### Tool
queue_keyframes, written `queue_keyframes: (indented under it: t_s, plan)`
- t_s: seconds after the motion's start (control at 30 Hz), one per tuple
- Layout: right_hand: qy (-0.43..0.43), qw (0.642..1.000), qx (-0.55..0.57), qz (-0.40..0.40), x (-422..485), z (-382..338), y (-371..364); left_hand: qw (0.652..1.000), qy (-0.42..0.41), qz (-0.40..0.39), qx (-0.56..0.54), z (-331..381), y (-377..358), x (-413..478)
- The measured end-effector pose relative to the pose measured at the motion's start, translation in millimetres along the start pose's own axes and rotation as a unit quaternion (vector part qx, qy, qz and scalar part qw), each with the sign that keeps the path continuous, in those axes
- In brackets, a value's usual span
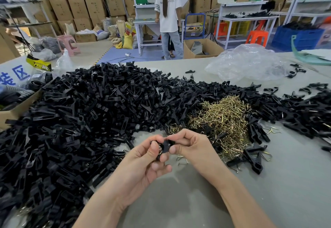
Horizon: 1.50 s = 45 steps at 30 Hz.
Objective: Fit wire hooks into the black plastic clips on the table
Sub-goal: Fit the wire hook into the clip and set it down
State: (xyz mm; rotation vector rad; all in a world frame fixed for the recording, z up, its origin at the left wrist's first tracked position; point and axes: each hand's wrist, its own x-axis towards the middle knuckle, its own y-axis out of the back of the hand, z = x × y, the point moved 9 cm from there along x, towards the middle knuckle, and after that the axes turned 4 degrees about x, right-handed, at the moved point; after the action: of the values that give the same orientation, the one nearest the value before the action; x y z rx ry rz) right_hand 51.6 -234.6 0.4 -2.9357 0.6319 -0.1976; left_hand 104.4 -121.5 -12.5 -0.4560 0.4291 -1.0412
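Both hands meet just above the grey table (179, 201) at the centre of the view. My left hand (150, 159) and my right hand (189, 147) pinch one black plastic clip (165, 147) between their fingertips; a thin wire shows at its lower left edge. A huge heap of black clips (80, 120) covers the left and middle of the table. A pile of brass-coloured wire hooks (222, 120) lies just right of my hands. A few loose hooks (182, 160) lie on the table under my right hand.
Some clips with hooks (252, 158) lie right of my right hand. More black clips (308, 113) spread to the far right. A crumpled clear plastic bag (247, 63) sits at the back right, a cardboard box (10, 113) at the left edge. A person (168, 12) stands beyond the table.
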Motion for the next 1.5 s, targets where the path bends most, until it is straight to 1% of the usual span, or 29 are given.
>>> queue_keyframes:
  t_s: [0.4,0.53,0.6,0.67,0.77,0.83,0.9,1.1,1.23,1.5]
  plan:
    - [-0.006,1.0,-0.003,-0.002,-3,-2,2,0.999,-0.01,0.034,0.007,3,-3,-3]
    - [-0.009,0.999,0.031,-0.009,-4,-4,-1,1.0,-0.022,-0.015,-0.001,5,-16,-5]
    - [-0.01,0.999,0.042,-0.015,-4,-6,-2,0.999,-0.024,-0.027,0.005,5,-18,-6]
    - [-0.01,0.999,0.037,-0.022,-4,-6,-2,0.999,-0.014,-0.04,0.017,5,-18,-7]
    - [-0.011,0.999,0.022,-0.033,-6,-7,-5,0.995,-0.001,-0.089,0.037,6,-22,-12]
    - [-0.014,0.999,0.014,-0.028,-6,-7,-4,0.994,0.0,-0.106,0.035,6,-23,-12]
    - [-0.021,0.999,0.012,-0.024,-6,-6,-2,0.995,0.004,-0.098,0.028,5,-21,-11]
    - [-0.032,0.999,0.001,-0.01,-5,-4,1,0.999,0.019,-0.009,-0.028,-3,-11,-4]
    - [-0.037,0.999,0.031,-0.017,-5,-3,0,0.997,0.034,-0.003,-0.07,-7,-11,-4]
    - [-0.04,0.999,0.029,-0.016,-3,3,2,0.992,0.047,0.008,-0.12,-12,-10,-3]
